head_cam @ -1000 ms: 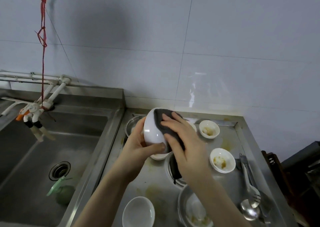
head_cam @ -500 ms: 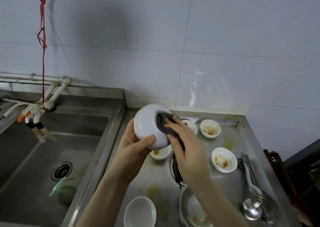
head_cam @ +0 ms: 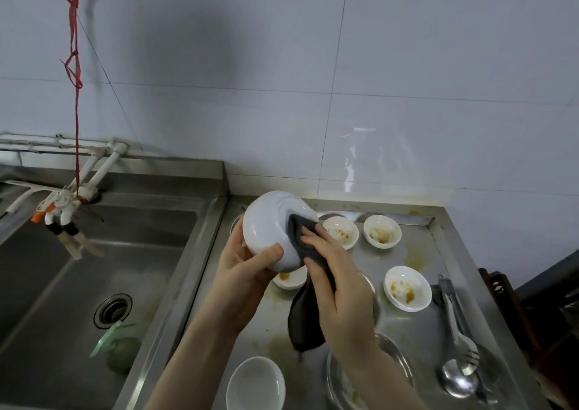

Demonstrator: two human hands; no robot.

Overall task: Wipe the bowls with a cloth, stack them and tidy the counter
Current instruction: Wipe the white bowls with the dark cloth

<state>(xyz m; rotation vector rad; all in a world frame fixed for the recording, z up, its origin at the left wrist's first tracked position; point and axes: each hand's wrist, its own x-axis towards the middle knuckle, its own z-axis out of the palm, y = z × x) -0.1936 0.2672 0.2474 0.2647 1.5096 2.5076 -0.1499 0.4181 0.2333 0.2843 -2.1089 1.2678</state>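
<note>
My left hand grips a large white bowl, tilted so its underside faces me, above the steel counter. My right hand presses a dark grey cloth against the bowl's base; the cloth's tail hangs down below my palm. On the counter sit several small white bowls with yellow food stains: one behind my fingers, one at the back, one to the right, one partly hidden under the held bowl. A clean small white bowl stands near the front edge.
A steel sink with a drain and a green object lies to the left, white taps above it. A steel plate sits under my right forearm. Tongs, a ladle and a fork lie at the counter's right. The counter carries yellow smears.
The bowl has turned further so its base faces me and has shifted left and up a little. My right hand with the cloth has slid from the bowl's side onto its base.
</note>
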